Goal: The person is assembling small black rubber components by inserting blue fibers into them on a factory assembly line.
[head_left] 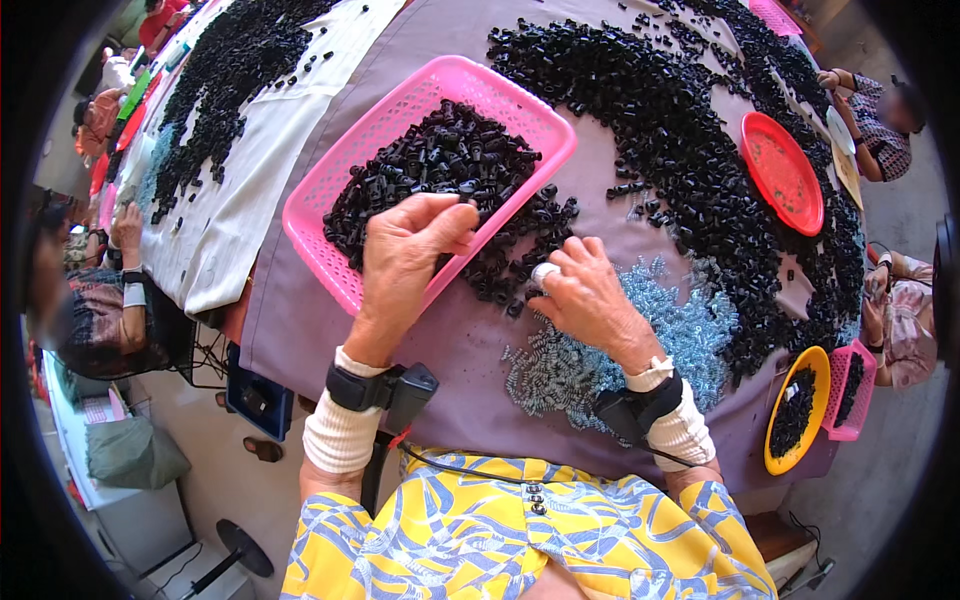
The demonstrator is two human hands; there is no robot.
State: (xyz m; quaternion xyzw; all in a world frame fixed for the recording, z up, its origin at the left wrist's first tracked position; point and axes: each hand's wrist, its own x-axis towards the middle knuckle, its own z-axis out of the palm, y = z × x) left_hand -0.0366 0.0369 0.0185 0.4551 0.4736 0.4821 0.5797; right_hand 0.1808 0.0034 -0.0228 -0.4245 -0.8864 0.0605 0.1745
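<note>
A pink plastic basket (305, 215) holds a heap of small black plastic parts (430, 150). Over its near side is my left hand (410, 250), with thumb and forefinger pinched together; what is between them, if anything, is too small to name. My right hand (590, 295) is to the right of the basket, fingers curled inward, a white wrap on one finger. Whatever those fingers hold is hidden. Loose black parts (540, 225) lie just beyond its fingertips. Beside and under that hand spreads a pile of small shiny bluish, spring-like pieces (690, 320).
A large heap of black parts (640, 100) covers the far table. Toward the right are a red tray (780, 170), a yellow tray (815, 370) and a small pink basket (850, 400). Other people work at both sides. Wristbands with dark boxes and a cable are on my arms.
</note>
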